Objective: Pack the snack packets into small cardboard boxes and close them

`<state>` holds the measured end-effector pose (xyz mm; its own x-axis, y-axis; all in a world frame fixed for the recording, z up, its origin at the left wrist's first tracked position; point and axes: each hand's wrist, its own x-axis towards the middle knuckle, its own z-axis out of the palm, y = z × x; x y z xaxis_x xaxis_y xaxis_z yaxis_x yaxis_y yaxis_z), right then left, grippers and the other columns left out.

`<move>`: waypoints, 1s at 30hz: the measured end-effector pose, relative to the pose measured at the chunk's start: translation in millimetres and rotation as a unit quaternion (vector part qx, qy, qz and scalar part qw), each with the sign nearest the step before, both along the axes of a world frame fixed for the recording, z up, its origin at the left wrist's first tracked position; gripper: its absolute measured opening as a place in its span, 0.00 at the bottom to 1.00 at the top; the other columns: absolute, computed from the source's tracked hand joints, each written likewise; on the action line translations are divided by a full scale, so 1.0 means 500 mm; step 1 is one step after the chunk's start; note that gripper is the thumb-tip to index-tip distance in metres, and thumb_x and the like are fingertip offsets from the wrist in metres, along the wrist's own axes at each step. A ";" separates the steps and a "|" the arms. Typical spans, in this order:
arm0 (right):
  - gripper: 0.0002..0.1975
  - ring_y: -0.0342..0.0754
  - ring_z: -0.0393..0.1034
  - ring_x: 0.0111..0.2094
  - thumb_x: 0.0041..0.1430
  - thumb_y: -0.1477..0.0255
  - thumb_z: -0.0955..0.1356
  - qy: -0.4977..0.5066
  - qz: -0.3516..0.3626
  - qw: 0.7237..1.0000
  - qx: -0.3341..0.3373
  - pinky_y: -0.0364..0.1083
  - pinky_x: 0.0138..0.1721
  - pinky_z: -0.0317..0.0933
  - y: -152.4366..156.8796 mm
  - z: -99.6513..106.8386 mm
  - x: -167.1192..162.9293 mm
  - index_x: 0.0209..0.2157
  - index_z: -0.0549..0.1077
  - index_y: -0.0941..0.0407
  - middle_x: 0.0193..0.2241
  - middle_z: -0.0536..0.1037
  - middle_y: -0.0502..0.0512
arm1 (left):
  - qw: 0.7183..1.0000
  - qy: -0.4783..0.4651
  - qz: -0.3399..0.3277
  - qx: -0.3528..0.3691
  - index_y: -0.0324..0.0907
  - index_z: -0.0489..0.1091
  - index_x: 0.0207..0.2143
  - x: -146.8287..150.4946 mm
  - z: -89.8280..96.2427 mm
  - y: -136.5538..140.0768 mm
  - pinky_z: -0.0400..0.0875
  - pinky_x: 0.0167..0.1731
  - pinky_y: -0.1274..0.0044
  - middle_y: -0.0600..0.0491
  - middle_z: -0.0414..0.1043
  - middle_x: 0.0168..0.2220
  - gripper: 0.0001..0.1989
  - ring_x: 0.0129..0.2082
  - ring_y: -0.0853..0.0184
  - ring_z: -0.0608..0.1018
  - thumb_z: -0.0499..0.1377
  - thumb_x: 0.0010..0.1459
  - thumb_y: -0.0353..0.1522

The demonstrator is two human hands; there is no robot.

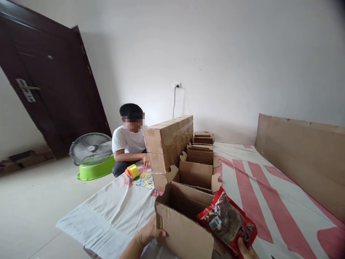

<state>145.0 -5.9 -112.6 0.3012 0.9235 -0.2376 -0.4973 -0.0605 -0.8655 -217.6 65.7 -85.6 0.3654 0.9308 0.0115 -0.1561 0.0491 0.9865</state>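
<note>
My left hand (pixel 150 231) grips the near left corner of an open cardboard box (pixel 184 226), its thumb on the near wall and the other fingers mostly hidden. In my right hand (pixel 245 251), partly cut off by the bottom edge, is a red food packet (pixel 228 220) with a clear window over brown contents and a barcode. The packet is tilted over the box's right side, its upper left corner at the opening. Behind this box, a row of open cardboard boxes (pixel 196 172) with raised flaps runs toward the wall.
Stacked closed cartons (pixel 168 142) stand left of the row. A tape roll (pixel 132 172) lies on the patterned cloth (pixel 107 212). Beyond crouches a person (pixel 129 140) in a white shirt, beside a fan (pixel 91 148) and a green tub (pixel 97 168). A cardboard sheet (pixel 299 154) stands at right.
</note>
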 end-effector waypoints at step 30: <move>0.25 0.50 0.77 0.28 0.34 0.56 0.80 0.156 0.014 0.988 -0.005 0.44 0.26 0.69 0.058 -0.006 0.064 0.30 0.76 0.57 0.25 0.81 0.52 | 0.833 0.251 0.457 0.187 0.43 0.64 0.46 0.090 -0.077 -0.017 0.71 0.43 0.62 0.48 0.70 0.40 0.34 0.40 0.53 0.75 0.68 0.40 0.49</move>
<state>176.9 23.3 -115.3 0.1860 0.9275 -0.3241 -0.7377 -0.0860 -0.6696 -172.6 57.4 -124.1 -0.4484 0.7880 0.4219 0.4763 -0.1887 0.8588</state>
